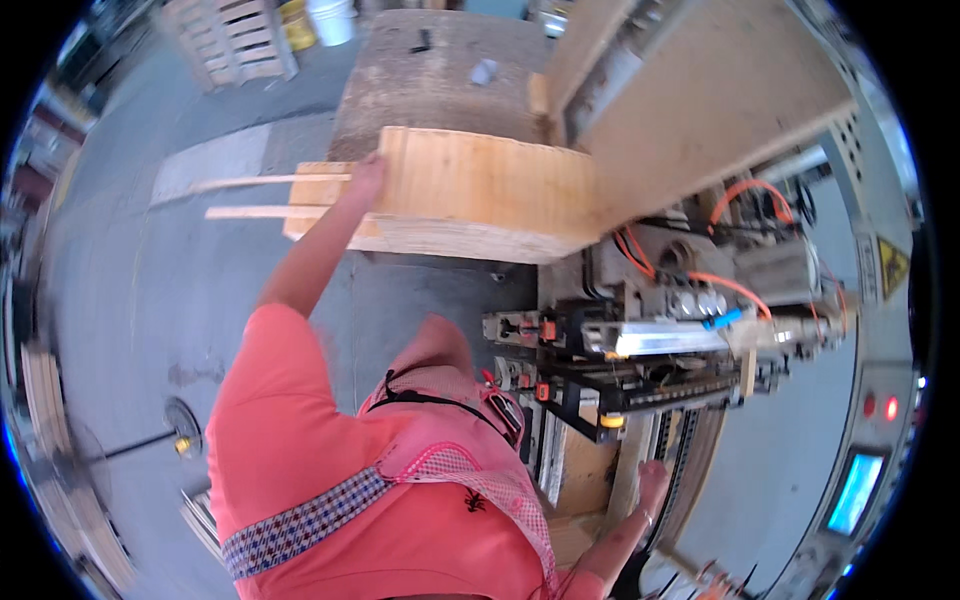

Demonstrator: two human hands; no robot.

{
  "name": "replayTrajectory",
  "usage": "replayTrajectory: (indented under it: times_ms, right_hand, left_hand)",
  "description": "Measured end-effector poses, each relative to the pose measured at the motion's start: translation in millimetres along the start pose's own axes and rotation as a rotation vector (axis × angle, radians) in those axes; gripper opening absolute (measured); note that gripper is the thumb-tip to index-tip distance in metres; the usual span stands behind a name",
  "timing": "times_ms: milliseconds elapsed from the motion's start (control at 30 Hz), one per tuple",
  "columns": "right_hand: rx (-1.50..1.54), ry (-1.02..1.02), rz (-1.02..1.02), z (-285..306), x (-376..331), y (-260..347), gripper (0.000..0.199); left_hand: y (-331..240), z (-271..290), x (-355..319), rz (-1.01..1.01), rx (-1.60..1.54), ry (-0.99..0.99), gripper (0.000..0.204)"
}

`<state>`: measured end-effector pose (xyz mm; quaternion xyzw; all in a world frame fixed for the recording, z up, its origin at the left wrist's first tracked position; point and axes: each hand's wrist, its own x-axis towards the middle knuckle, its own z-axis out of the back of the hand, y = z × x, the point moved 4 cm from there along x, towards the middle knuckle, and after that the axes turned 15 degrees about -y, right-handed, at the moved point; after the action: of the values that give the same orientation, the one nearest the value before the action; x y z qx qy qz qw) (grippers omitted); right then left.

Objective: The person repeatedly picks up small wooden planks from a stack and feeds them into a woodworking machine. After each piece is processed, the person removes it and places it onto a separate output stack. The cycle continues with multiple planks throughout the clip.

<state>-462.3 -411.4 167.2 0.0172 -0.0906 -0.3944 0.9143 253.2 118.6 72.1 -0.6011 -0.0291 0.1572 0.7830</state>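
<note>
Head view, looking down over the person's own chest in a coral shirt (300,440) with a checked strap (300,525) across it.

Left hand (368,178): arm stretched up and forward, the hand laid on the near-left edge of a thick block of stacked wooden boards (480,190). Fingers appear to curl over the block's top edge; contact is clear, but how firm the grasp is cannot be told, since the fingertips are hidden behind the wood.

Wooden block: lies flat, its right end butting against the machine (660,330) and tucked under a large tilted plywood panel (700,100). Two thin wooden slats (260,197) stick out from the block's left side, one above the other, over the grey concrete floor (140,290).

Right hand (652,480): low at the machine's near side, resting on an upright pale wooden piece (632,470) beside the black ribbed rails. Fingers look folded against it; whether they clasp it cannot be told.

Machine: metal frame with orange hoses (745,190), a bright metal bar (660,340) and black clamps. To its right, a grey control cabinet (880,400) with two red lamps (880,407) and a lit blue screen (855,490).

Beyond the block: a rough brown work surface (430,80) and, farther off, a wooden pallet (235,40) and a white bucket (332,20).
</note>
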Motion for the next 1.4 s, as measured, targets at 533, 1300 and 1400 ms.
replayTrajectory:
  times_ms: [533,1300,1400]
  right_hand:
    - [0.006,-0.006,-0.447,11,-97,32,0.020]
    - [-0.559,0.009,-1.507,205,-327,-19,0.059]
    - [-0.626,-0.049,-1.470,216,-320,-25,0.054]
  left_hand:
    - [-156,-14,-196,-1.049,0.172,0.110,0.046]
    - [-95,-98,-425,-0.617,0.069,1.312,0.022]
    - [-91,-104,-431,-0.636,0.043,1.314,0.022]
